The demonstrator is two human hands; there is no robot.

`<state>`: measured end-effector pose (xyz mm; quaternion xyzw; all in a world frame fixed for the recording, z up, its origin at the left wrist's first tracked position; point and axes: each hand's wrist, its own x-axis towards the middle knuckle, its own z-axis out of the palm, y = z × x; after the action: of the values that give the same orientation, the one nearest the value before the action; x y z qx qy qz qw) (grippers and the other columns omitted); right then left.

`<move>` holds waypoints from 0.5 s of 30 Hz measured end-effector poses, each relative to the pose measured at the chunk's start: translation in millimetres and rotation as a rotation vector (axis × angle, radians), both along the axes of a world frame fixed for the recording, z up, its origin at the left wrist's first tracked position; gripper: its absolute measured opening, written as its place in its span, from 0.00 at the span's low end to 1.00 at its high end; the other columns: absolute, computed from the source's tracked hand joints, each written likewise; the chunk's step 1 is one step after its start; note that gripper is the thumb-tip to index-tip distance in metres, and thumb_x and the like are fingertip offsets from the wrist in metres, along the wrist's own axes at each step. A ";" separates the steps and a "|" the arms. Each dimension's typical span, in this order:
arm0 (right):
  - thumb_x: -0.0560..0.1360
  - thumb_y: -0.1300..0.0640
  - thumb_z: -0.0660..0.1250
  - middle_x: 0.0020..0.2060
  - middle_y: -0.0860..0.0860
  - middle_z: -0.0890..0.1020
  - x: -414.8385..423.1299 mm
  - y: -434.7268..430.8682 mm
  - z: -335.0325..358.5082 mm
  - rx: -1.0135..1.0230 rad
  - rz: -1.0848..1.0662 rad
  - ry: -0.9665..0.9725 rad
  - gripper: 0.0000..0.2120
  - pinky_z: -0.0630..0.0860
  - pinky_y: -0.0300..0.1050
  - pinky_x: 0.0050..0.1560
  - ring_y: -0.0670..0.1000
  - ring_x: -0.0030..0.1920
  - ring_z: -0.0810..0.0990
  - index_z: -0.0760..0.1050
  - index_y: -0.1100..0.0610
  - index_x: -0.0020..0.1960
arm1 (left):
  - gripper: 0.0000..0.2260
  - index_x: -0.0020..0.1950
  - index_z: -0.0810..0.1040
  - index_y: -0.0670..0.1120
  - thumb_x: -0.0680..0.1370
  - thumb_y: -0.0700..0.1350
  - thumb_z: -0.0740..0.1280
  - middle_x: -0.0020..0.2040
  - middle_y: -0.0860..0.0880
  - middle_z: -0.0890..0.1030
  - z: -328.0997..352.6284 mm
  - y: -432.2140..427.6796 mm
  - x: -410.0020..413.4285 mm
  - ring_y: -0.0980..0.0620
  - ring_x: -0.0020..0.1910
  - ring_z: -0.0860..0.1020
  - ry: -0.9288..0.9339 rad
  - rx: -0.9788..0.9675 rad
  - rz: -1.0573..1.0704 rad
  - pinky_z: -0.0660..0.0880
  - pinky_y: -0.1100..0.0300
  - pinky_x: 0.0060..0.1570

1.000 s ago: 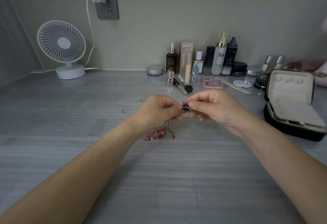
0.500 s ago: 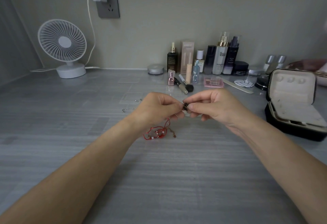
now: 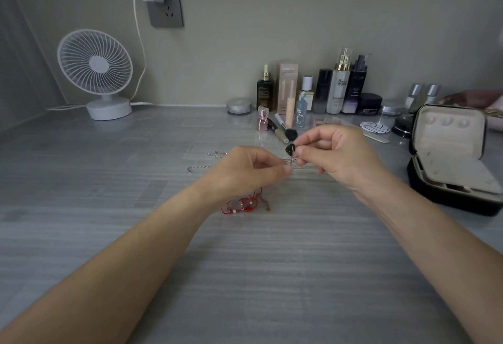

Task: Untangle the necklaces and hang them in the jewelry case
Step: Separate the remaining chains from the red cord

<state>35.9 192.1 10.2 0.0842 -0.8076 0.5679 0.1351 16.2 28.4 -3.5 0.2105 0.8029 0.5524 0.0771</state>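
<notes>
Probably light, limp and snag-prone, the silver chain [image 3: 289, 161] at frame centre is pinched by the left hand [image 3: 245, 172], while the right hand [image 3: 337, 158] pinches a black pendant [image 3: 290, 150]. Best held near the pendant. The jewelry case [image 3: 449, 139] sits open at the right edge.

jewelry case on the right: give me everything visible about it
The jewelry case is a small box, black outside, lined in pale cream, with what looks like a zip round the lid edge. It sits open on the grey table at the far right, lid upright, leaning slightly back. Three round knobs cross the lid's inside; nothing hangs there. Base compartments are hard to make out. Neither hand touches it: left hand and right hand pinch a necklace well apart.
</notes>
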 end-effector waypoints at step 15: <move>0.70 0.65 0.70 0.33 0.49 0.81 1.0 -4.8 -2.4 0.097 0.103 0.001 0.06 0.68 0.25 0.29 0.36 0.29 0.77 0.80 0.58 0.46 | 0.09 0.37 0.78 0.49 0.76 0.46 0.64 0.28 0.59 0.80 -1.9 2.8 -6.5 0.65 0.31 0.76 0.154 0.045 0.034 0.70 0.74 0.33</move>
<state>36.9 187.3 7.7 0.1324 -0.8287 0.5341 0.1021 9.7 31.2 -5.4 0.2404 0.7974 0.5535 0.0009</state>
